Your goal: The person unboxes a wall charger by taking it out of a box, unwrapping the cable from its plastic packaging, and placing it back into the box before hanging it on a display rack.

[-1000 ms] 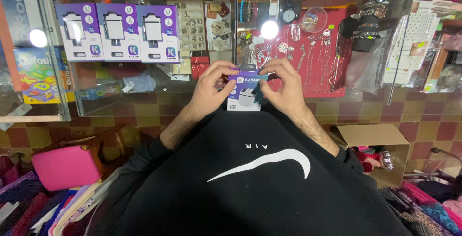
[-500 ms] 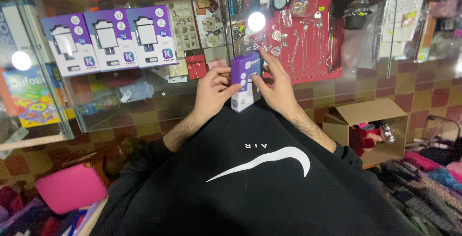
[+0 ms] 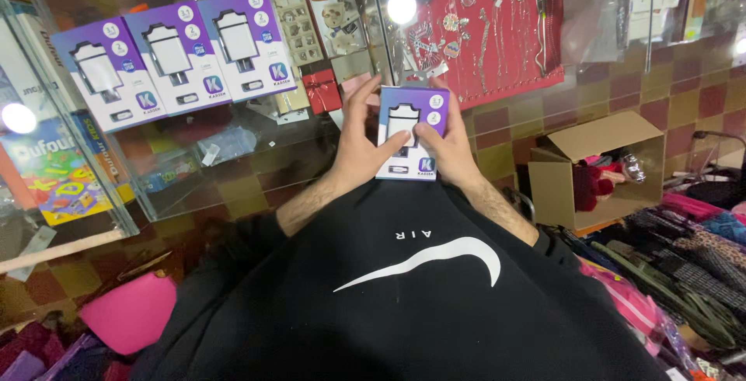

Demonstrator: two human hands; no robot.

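I hold a purple and white charger box (image 3: 410,134) upright in front of my chest, its printed face toward me. My left hand (image 3: 356,142) grips its left edge, thumb across the front. My right hand (image 3: 447,148) grips the right edge, thumb also on the front. Both forearms come out of pushed-up black sleeves. Behind the box stands a glass display case (image 3: 233,156).
Three matching purple charger boxes (image 3: 175,59) stand in a row inside the glass case. A red panel of hanging jewellery (image 3: 497,31) is at the upper right. An open cardboard box (image 3: 598,167) sits on the floor right, with folded fabrics (image 3: 684,264) and a pink bag (image 3: 128,311) lower left.
The box has turned from edge-on and tilted to upright with its front facing me. My hands have drawn it closer to my chest, and my view has shifted right.
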